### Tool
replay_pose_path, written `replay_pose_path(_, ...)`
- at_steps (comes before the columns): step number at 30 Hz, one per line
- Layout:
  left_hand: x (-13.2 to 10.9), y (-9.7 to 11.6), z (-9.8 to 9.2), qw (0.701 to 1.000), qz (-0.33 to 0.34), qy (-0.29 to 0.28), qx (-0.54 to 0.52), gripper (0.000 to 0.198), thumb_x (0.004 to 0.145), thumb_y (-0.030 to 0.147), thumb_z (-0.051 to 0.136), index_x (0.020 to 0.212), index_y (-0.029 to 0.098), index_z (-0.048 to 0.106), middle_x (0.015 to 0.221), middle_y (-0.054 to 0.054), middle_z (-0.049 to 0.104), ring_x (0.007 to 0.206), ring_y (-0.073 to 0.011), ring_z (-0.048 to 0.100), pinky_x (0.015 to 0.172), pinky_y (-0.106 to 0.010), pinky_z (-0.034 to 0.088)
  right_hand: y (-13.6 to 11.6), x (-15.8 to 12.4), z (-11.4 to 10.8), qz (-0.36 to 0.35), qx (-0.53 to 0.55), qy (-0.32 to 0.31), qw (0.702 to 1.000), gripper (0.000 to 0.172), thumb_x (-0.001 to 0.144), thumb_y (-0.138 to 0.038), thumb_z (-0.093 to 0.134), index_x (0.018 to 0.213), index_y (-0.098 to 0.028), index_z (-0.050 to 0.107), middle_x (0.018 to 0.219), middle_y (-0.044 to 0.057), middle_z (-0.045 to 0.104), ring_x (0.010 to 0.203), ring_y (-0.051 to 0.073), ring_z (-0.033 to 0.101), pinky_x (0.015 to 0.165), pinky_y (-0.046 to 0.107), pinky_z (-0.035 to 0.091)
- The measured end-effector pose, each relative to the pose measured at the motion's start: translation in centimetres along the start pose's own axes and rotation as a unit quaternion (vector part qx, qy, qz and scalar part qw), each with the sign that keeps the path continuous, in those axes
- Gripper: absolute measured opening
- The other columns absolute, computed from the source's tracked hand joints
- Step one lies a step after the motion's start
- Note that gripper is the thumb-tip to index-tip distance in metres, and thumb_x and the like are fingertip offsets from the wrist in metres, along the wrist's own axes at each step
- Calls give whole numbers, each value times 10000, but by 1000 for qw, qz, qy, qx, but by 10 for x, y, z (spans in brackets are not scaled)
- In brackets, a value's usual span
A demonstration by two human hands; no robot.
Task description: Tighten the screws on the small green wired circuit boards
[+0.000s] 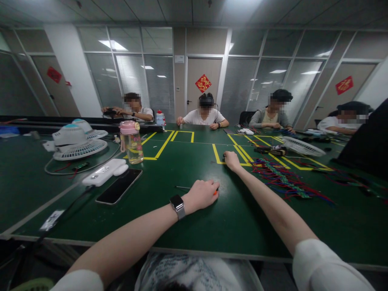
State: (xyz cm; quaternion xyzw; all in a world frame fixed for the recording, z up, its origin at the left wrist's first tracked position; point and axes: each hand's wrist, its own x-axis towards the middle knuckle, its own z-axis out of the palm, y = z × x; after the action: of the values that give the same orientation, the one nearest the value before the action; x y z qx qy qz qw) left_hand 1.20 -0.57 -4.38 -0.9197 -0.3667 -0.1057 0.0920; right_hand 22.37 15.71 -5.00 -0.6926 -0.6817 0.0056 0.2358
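My left hand (201, 194), with a watch on its wrist, rests on the green table (188, 226) with its fingers curled over a thin tool with an orange handle (215, 192); the tool's metal shaft (182, 187) sticks out to the left. My right hand (232, 159) reaches farther out and lies closed on the table by a yellow tape line (217, 155), over a small dark thing I cannot make out. A bundle of coloured wires (281, 176) lies just right of my right forearm.
A black phone (119, 186), a white power bank (104, 172), a pink-lidded bottle (131, 141) and small desk fans (77, 141) sit at the left. Another fan (303, 146) lies at the right. Several people sit along the far side of the table.
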Motion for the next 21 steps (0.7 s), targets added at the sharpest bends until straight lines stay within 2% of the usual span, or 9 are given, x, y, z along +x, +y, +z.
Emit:
replay_pose_path(3, 0, 0, -1, 1000, 17, 21, 1, 209, 933, 312, 432, 950, 175, 590, 903, -66, 659, 700, -190, 660, 597, -285, 482, -18, -14, 4, -49, 88, -14, 995, 309, 839, -83, 528, 1096, -133, 691, 1078, 137, 720, 1083, 250, 646, 966, 329, 464)
replay_pose_path(6, 1, 0, -10, 996, 42, 77, -7, 272, 942, 305, 404, 856, 165, 620, 803, -53, 660, 623, -171, 629, 547, -266, 442, -33, -38, 6, -103, 179, -40, 978, 307, 801, -84, 567, 1076, -125, 697, 1028, 97, 743, 975, 212, 694, 896, 289, 516)
replay_pose_path(9, 2, -1, -30, 979, 35, 188, -68, 299, 942, 301, 400, 861, 151, 646, 828, -74, 675, 684, -172, 629, 596, -268, 445, -43, -74, 3, -149, 252, -67, 954, 271, 765, -124, 612, 1013, -129, 723, 947, 74, 760, 899, 233, 712, 820, 318, 553)
replay_pose_path(11, 3, -3, -47, 953, 14, 255, -162, 268, 926, 299, 445, 869, 148, 659, 815, -69, 680, 705, -160, 620, 642, -261, 451, -46, -103, -2, -168, 280, -87, 941, 197, 744, -163, 647, 911, -127, 745, 852, 66, 768, 846, 255, 716, 762, 333, 564)
replay_pose_path(13, 4, -7, -63, 905, -18, 310, -291, 244, 912, 295, 478, 839, 153, 663, 794, -49, 678, 711, -139, 611, 673, -245, 449, -49, -131, -8, -182, 355, -158, 903, 249, 755, -217, 670, 974, -118, 734, 871, 80, 769, 816, 246, 722, 764, 352, 567)
replay_pose_path(15, 6, -12, -74, 845, -61, 324, -420, 257, 899, 332, 499, 807, 159, 665, 643, -2, 596, 575, -99, 537, 565, -212, 407, -51, -155, -15, -176, 422, -227, 860, 340, 751, -264, 699, 1059, -120, 707, 951, 101, 761, 891, 248, 717, 853, 389, 547)
replay_pose_path(16, 8, -14, -77, 807, -76, 317, -493, 266, 891, 348, 502, 793, 155, 657, 558, 26, 515, 488, -79, 466, 492, -197, 362, -52, -165, -18, -176, 433, -237, 852, 354, 747, -269, 708, 1068, -120, 701, 972, 107, 757, 926, 253, 711, 885, 401, 535)
replay_pose_path(19, 12, -23, -77, 684, -85, 250, -680, 245, 850, 370, 531, 753, 153, 595, 496, 67, 413, 367, -43, 305, 374, -172, 225, -56, -182, -26, -179, 419, -223, 862, 329, 743, -222, 703, 1059, -129, 702, 969, 98, 759, 950, 258, 705, 922, 420, 514)
replay_pose_path(21, 14, -26, -73, 621, -78, 225, -747, 262, 820, 391, 568, 700, 160, 541, 472, 81, 383, 346, -31, 269, 356, -156, 191, -58, -185, -29, -186, 401, -202, 874, 325, 746, -177, 681, 1069, -140, 701, 942, 82, 765, 939, 250, 706, 948, 428, 493)
